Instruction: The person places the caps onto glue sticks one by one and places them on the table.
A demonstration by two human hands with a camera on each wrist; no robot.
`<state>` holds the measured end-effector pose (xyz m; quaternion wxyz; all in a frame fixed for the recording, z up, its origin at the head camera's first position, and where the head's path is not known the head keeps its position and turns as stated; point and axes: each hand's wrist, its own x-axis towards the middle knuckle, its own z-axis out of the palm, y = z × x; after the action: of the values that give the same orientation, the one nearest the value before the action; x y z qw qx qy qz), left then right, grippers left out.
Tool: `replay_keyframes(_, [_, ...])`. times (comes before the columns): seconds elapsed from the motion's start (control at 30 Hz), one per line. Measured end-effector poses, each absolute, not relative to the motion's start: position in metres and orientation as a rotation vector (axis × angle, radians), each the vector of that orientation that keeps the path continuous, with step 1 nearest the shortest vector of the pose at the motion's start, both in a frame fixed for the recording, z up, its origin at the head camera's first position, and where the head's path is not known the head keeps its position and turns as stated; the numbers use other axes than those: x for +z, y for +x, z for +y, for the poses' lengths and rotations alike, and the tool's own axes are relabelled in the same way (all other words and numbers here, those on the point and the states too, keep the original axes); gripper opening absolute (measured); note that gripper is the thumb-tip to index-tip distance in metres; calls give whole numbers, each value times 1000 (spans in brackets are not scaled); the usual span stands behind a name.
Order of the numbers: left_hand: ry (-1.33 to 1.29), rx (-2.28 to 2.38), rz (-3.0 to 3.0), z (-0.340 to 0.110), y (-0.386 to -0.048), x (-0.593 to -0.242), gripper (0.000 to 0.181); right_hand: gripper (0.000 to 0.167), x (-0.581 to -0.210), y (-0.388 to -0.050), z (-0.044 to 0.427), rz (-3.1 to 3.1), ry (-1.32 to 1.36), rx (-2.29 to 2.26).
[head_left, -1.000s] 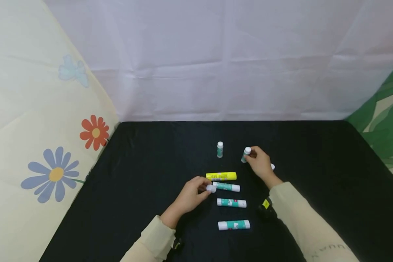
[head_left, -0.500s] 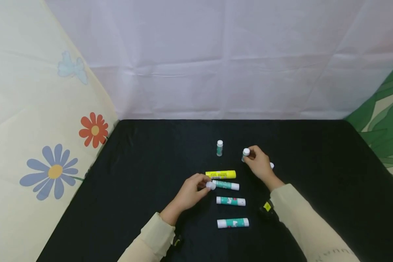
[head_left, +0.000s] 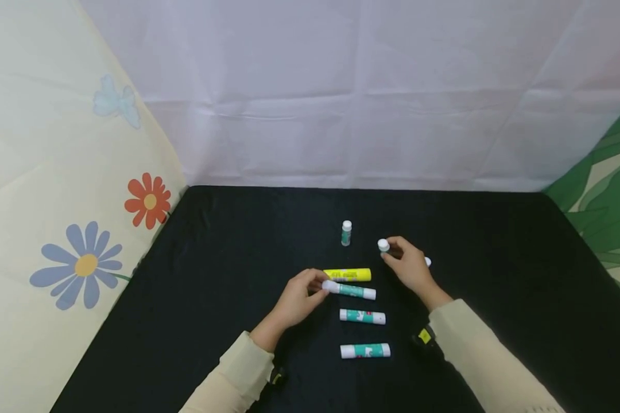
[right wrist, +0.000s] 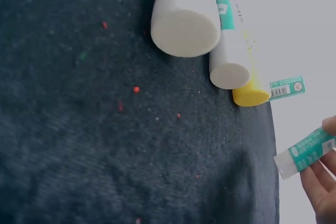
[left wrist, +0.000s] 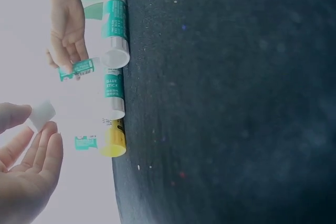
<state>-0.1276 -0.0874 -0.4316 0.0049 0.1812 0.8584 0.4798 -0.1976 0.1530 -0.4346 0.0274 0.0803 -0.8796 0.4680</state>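
The left hand pinches a translucent white cap between the thumb and fingertips. The left wrist view shows this cap raised above the table surface. The right hand pinches a small held glue stick between thumb and fingers; its label is teal and its visible end white. In the right wrist view it is held at a tilt.

A second small glue stick stands upright on the table, to the left of the right hand and farther from the person. Near the left fingertips lies the yellow glue stick, on its side. Three larger teal-and-white glue sticks lie on their sides, in a row toward the person: the first just in front of the yellow one, the second next, the third nearest the person. A white object shows behind the right hand; it is mostly hidden and cannot be identified with confidence.

All items are located on or above a black tablecloth. A white backdrop hangs behind, with a flower-printed panel at left and a green leaf-printed panel at right.
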Motion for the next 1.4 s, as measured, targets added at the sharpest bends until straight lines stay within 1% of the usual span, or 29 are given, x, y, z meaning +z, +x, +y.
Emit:
replay_keyframes(0.4, [474, 1583, 2652, -87, -129, -430, 16, 29, -431, -186, 151, -2742, 372, 1338])
replay_keyframes(0.8, [411, 1646, 2631, -85, -129, -429, 17, 29, -427, -177, 147, -2742, 456, 1230])
replay_keyframes(1.17, [418, 1671, 2639, -85, -130, -428, 17, 27, -421, -174, 142, -2685, 555, 1225])
replay_keyframes(1.4, [371, 1707, 2618, -84, -131, -428, 17, 25, -417, -169, 137, -2704, 590, 1192])
